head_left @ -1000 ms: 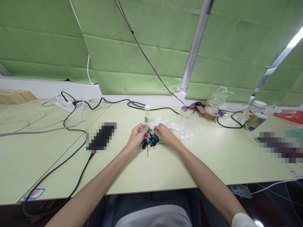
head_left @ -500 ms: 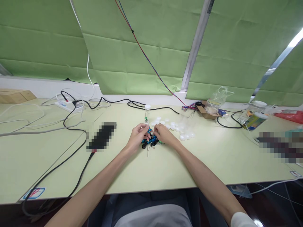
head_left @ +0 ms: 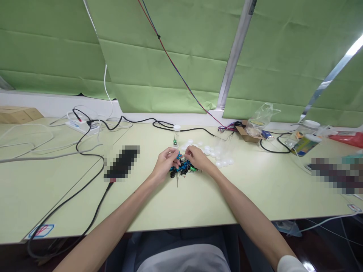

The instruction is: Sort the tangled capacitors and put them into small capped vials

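A small pile of electronic components (head_left: 182,167), blue, black and green with thin wire leads, lies on the table between my hands. My left hand (head_left: 165,163) rests at the pile's left edge, its thumb and fingers drawn together; what they hold is too small to tell. Over the right side of the pile, my right hand (head_left: 196,158) has its fingertips pinched, and anything in them is hidden. A green component (head_left: 193,169) shows just beneath that hand. Behind the pile stands a clear tube (head_left: 176,136) with a white cap and green parts inside.
White round caps (head_left: 207,150) are scattered behind my right hand, beside several clear tubes. A cardboard box (head_left: 249,135) with plastic bags stands at the back right, near a yellow-green canister (head_left: 305,145). Black cables (head_left: 103,166) cross the left side, past a blurred dark object (head_left: 122,163).
My right hand has shifted slightly, uncovering more of the green component under it. My left hand stays almost where it was.
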A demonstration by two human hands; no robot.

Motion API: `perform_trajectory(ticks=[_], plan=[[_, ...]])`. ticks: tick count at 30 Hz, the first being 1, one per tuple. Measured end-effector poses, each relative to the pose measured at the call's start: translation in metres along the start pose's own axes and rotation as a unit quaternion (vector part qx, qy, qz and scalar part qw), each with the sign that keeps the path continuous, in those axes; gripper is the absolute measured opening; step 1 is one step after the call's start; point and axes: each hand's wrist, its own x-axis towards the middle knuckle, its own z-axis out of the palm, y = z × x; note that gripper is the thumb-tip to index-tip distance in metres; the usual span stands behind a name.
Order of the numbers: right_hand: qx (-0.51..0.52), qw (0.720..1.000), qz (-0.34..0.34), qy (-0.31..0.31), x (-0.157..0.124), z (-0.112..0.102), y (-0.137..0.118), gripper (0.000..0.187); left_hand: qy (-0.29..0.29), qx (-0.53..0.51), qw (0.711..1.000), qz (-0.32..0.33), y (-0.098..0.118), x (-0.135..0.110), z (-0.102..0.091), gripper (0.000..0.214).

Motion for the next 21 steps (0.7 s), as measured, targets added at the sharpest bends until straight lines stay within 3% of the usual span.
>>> perform_trajectory(ticks=[16,21], plan=[[0.097,0.994,-0.027,0.03,-0.005,-0.01,-0.01,0.011,-0.002,0.013,1.0,-0.01,0.0,-0.001,0.0,0.033],[0.176,0.98,-0.023,0.089,-0.007,-0.019,-0.014,0.015,-0.002,0.0,1.0,0.004,-0.003,0.001,-0.001,0.037]])
